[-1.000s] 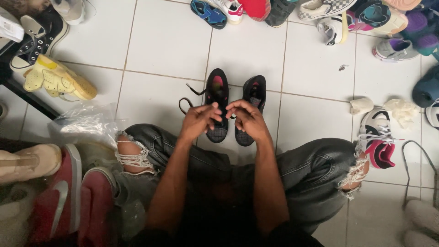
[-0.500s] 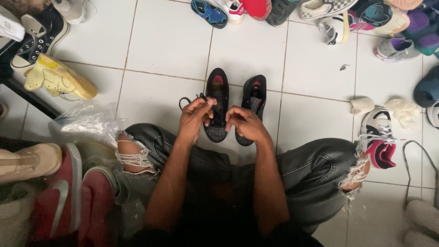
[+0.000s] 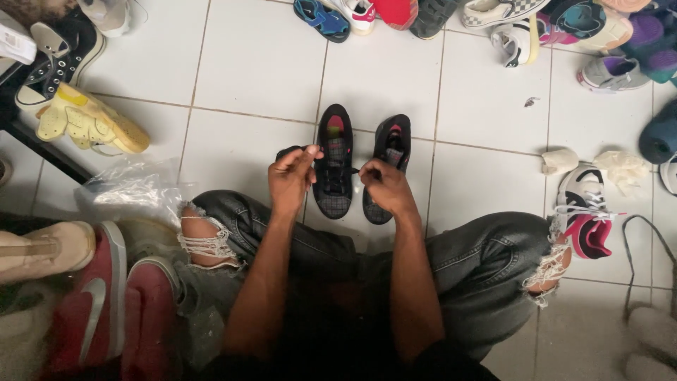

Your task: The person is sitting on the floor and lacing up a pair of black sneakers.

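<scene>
Black lace ends [image 3: 293, 150] were pinched in the fingers of both hands above the left shoe of a black pair [image 3: 333, 164] that stood on the white tile floor [image 3: 261, 63], just ahead of the person's crossed legs in torn grey jeans. The left hand [image 3: 290, 178] had its fingers closed on a lace drawn out to the left; the right hand [image 3: 384, 185] was closed on the other end, just beside the 2nd black shoe [image 3: 389, 159], which lay touching its mate.

Judging from the grip, a lace could slip from the fingertips if the pull were uneven, and the light shoe might slide or tip on the smooth tile, since nothing pinned it down. The right wrist sat close enough to the 2nd shoe to nudge it out of line.

As for packaging, 1 crumpled clear plastic bag [image 3: 130, 190] lay at the left knee, beside a red pair of sneakers [image 3: 106, 303] with a pale curved mark on the side. A small white tag-like piece [image 3: 14, 44] showed at the far left edge; its print was too small to tell.
</scene>
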